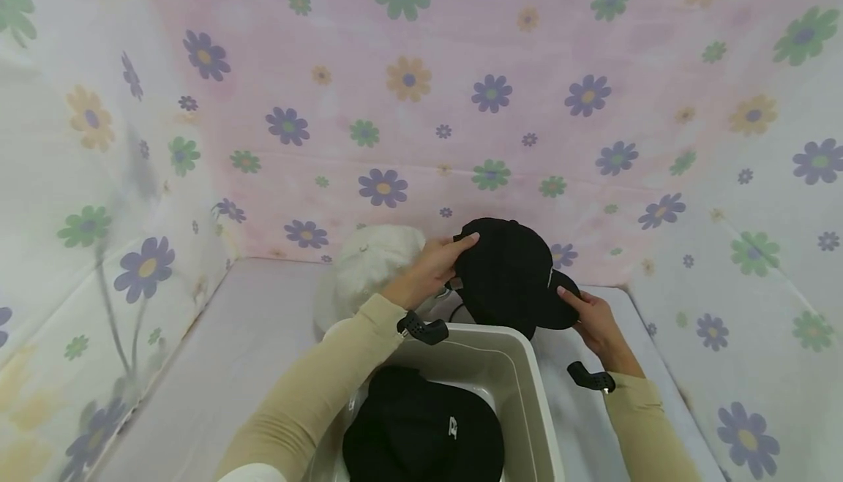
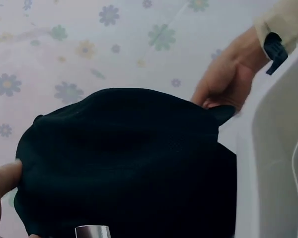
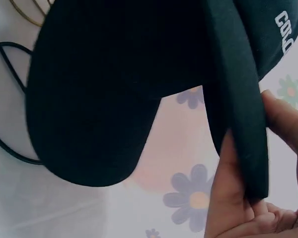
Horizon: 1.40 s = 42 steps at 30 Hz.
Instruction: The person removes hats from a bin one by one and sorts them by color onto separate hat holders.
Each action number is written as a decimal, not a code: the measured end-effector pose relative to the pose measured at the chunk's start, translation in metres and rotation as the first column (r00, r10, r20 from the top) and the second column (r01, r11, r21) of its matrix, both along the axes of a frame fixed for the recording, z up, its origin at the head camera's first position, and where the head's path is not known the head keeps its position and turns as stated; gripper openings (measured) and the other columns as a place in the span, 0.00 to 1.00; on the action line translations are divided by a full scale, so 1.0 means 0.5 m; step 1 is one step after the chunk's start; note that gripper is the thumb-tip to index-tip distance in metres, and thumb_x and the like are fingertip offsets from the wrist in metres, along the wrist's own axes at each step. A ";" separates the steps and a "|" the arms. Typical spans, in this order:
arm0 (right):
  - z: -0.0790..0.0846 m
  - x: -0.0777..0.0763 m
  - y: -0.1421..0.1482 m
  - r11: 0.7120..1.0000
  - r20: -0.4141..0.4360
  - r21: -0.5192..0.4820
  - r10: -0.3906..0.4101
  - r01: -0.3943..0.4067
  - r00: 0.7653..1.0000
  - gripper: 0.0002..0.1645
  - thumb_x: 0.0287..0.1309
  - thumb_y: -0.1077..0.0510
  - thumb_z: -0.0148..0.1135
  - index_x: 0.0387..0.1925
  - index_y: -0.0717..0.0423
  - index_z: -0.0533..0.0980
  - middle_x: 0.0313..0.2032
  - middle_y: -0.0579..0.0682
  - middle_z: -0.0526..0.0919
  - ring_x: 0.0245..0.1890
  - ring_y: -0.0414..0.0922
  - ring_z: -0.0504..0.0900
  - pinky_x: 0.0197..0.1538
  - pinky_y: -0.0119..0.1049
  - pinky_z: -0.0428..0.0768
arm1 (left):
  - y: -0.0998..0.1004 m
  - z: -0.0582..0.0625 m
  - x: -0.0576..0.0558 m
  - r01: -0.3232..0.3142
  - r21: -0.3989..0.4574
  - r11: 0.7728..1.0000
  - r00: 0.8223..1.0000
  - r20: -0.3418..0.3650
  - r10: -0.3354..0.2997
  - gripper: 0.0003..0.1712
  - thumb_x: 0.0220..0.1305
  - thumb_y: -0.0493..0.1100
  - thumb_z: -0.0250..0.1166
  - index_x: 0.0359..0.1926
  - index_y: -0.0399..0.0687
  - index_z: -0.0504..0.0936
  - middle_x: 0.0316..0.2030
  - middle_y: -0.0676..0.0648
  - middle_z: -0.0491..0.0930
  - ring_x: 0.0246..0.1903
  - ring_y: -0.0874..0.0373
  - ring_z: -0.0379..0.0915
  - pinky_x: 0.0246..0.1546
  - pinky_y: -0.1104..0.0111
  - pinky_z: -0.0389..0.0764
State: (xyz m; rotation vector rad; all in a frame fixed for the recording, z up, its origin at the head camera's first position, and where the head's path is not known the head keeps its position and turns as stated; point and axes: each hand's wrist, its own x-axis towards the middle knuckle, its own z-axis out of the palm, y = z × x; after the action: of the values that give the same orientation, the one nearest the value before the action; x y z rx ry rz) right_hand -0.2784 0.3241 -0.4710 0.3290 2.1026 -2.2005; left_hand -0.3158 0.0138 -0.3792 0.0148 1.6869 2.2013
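Both hands hold a black baseball cap [image 1: 503, 270] up behind the tub's far rim. My left hand [image 1: 431, 268] grips the cap's back edge, thumb on the outside, near a metal buckle [image 2: 93, 231]. The right hand [image 1: 598, 325] pinches the brim [image 3: 246, 124] between thumb and fingers. White letters [image 3: 285, 32] show on the cap's front in the right wrist view. Another black brim [image 3: 89, 134] hangs or lies just beyond it, its crown hidden. A second black cap [image 1: 421, 431] with a small white logo lies in the pale tub [image 1: 536, 401].
A white cap [image 1: 375, 262] stands behind the tub, left of the held cap. A thin black cord [image 3: 12, 156] loops on the white tabletop [image 1: 263, 306]. Flower-printed cloth walls [image 1: 428, 131] enclose the table at the back and both sides.
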 end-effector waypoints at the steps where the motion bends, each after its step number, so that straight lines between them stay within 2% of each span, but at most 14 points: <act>1: 0.003 -0.001 0.000 1.000 -0.003 0.014 0.001 -0.001 1.000 0.18 0.72 0.53 0.61 0.53 0.63 0.74 0.31 0.37 0.84 0.34 0.33 0.84 0.41 0.28 0.83 | 0.000 -0.002 0.003 -0.002 -0.007 1.000 1.000 -0.015 0.002 0.13 0.71 0.48 0.67 0.38 0.41 0.78 0.28 0.53 0.79 0.27 0.62 0.75 0.31 0.74 0.77; 3: 0.007 -0.003 0.000 0.998 0.001 0.060 0.008 -0.008 1.000 0.17 0.71 0.52 0.62 0.51 0.62 0.75 0.31 0.38 0.83 0.33 0.33 0.84 0.40 0.28 0.84 | 0.002 -0.007 0.009 -0.012 -0.038 0.999 0.999 -0.039 0.011 0.18 0.69 0.48 0.69 0.45 0.36 0.79 0.29 0.50 0.78 0.26 0.60 0.73 0.33 0.72 0.76; 4: 0.008 -0.004 -0.001 0.995 0.009 0.099 0.017 -0.018 1.000 0.20 0.71 0.52 0.62 0.52 0.64 0.75 0.32 0.38 0.83 0.33 0.33 0.84 0.40 0.28 0.84 | 0.003 -0.010 0.013 -0.024 -0.073 0.997 0.999 -0.044 0.021 0.22 0.67 0.48 0.71 0.50 0.34 0.78 0.33 0.49 0.79 0.30 0.60 0.75 0.38 0.70 0.79; 7: 0.004 -0.006 -0.003 0.975 0.035 0.217 0.041 -0.048 0.999 0.32 0.70 0.49 0.63 0.61 0.72 0.70 0.34 0.39 0.81 0.33 0.33 0.83 0.40 0.28 0.84 | 0.007 -0.022 0.023 -0.049 -0.191 0.980 0.998 -0.050 0.041 0.37 0.64 0.52 0.73 0.62 0.31 0.71 0.50 0.41 0.78 0.46 0.52 0.77 0.56 0.60 0.79; 10: -0.005 -0.007 -0.005 0.955 0.063 0.289 0.047 -0.063 0.997 0.38 0.70 0.48 0.63 0.65 0.75 0.67 0.34 0.41 0.81 0.32 0.33 0.83 0.39 0.27 0.83 | 0.013 -0.032 0.032 -0.057 -0.251 0.966 0.998 -0.037 0.049 0.42 0.64 0.53 0.73 0.68 0.34 0.65 0.66 0.36 0.68 0.67 0.43 0.67 0.70 0.50 0.68; 11: -0.008 -0.007 -0.006 0.951 0.069 0.303 0.046 -0.065 0.997 0.38 0.70 0.48 0.63 0.66 0.75 0.67 0.34 0.42 0.81 0.32 0.33 0.83 0.39 0.27 0.83 | 0.015 -0.034 0.034 -0.053 -0.250 0.967 0.998 -0.035 0.046 0.42 0.65 0.53 0.72 0.68 0.34 0.64 0.68 0.34 0.66 0.69 0.41 0.65 0.71 0.49 0.66; 17: -0.021 -0.005 -0.011 0.936 0.070 0.347 0.045 -0.067 0.997 0.37 0.69 0.48 0.64 0.64 0.75 0.68 0.33 0.43 0.81 0.30 0.33 0.83 0.37 0.28 0.83 | 0.021 -0.037 0.035 -0.073 -0.177 0.982 0.997 -0.005 0.073 0.35 0.70 0.51 0.67 0.66 0.31 0.68 0.64 0.34 0.71 0.66 0.41 0.70 0.69 0.53 0.70; 20: -0.027 -0.005 -0.015 0.938 0.072 0.340 0.052 -0.074 0.996 0.39 0.69 0.48 0.64 0.66 0.75 0.67 0.37 0.45 0.83 0.32 0.33 0.83 0.39 0.29 0.84 | 0.020 -0.034 0.031 -0.074 -0.159 0.985 0.997 0.014 0.077 0.38 0.69 0.51 0.68 0.68 0.32 0.65 0.67 0.34 0.68 0.67 0.40 0.68 0.70 0.51 0.68; 25: -0.038 -0.006 -0.021 0.946 0.084 0.310 0.068 -0.091 0.994 0.41 0.70 0.47 0.63 0.69 0.76 0.64 0.44 0.51 0.83 0.35 0.34 0.83 0.42 0.30 0.85 | 0.018 -0.033 0.031 -0.076 -0.246 0.966 0.997 -0.003 0.078 0.50 0.62 0.49 0.74 0.75 0.36 0.56 0.73 0.34 0.59 0.73 0.38 0.58 0.72 0.44 0.63; 30: -0.049 -0.007 -0.024 0.952 0.098 0.290 0.077 -0.102 0.992 0.43 0.71 0.46 0.62 0.71 0.75 0.62 0.48 0.54 0.83 0.37 0.33 0.83 0.44 0.31 0.85 | 0.021 -0.041 0.034 -0.091 -0.299 0.950 0.995 -0.053 0.079 0.46 0.58 0.42 0.77 0.70 0.36 0.60 0.68 0.34 0.65 0.68 0.38 0.64 0.67 0.45 0.70; 34: -0.061 -0.009 -0.023 0.960 0.105 0.258 0.084 -0.109 0.991 0.46 0.71 0.45 0.62 0.73 0.74 0.60 0.52 0.55 0.82 0.39 0.33 0.82 0.46 0.30 0.84 | 0.023 -0.045 0.033 -0.112 -0.317 0.942 0.993 -0.075 0.093 0.45 0.57 0.40 0.77 0.68 0.36 0.61 0.67 0.34 0.66 0.67 0.38 0.64 0.66 0.44 0.71; 38: -0.071 -0.008 -0.021 0.963 0.115 0.250 0.077 -0.104 0.990 0.46 0.71 0.43 0.61 0.73 0.74 0.60 0.48 0.50 0.82 0.40 0.33 0.82 0.47 0.31 0.84 | 0.024 -0.044 0.029 -0.113 -0.345 0.932 0.992 -0.085 0.089 0.48 0.56 0.37 0.78 0.71 0.36 0.59 0.69 0.34 0.64 0.69 0.38 0.62 0.69 0.47 0.69; 40: -0.073 -0.007 -0.019 0.959 0.113 0.266 0.069 -0.097 0.991 0.46 0.71 0.43 0.60 0.72 0.74 0.61 0.49 0.51 0.81 0.42 0.34 0.82 0.52 0.35 0.84 | 0.026 -0.041 0.029 -0.104 -0.349 0.931 0.994 -0.072 0.084 0.52 0.56 0.36 0.77 0.74 0.37 0.55 0.72 0.34 0.60 0.71 0.38 0.59 0.70 0.46 0.67; 42: -0.069 -0.002 -0.017 0.950 0.110 0.293 0.077 -0.106 0.991 0.45 0.73 0.43 0.59 0.72 0.75 0.59 0.54 0.59 0.80 0.49 0.43 0.84 0.60 0.42 0.81 | 0.028 -0.035 0.028 -0.093 -0.355 0.930 0.995 -0.052 0.080 0.56 0.56 0.37 0.76 0.76 0.38 0.50 0.74 0.34 0.55 0.72 0.37 0.56 0.70 0.45 0.66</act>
State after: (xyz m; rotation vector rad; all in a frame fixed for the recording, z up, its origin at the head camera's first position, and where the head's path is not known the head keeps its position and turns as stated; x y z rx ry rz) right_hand -0.2794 0.3158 -0.5053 0.3422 2.3443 -1.7771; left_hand -0.3017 0.0276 -0.3967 -0.1160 2.1216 1.9288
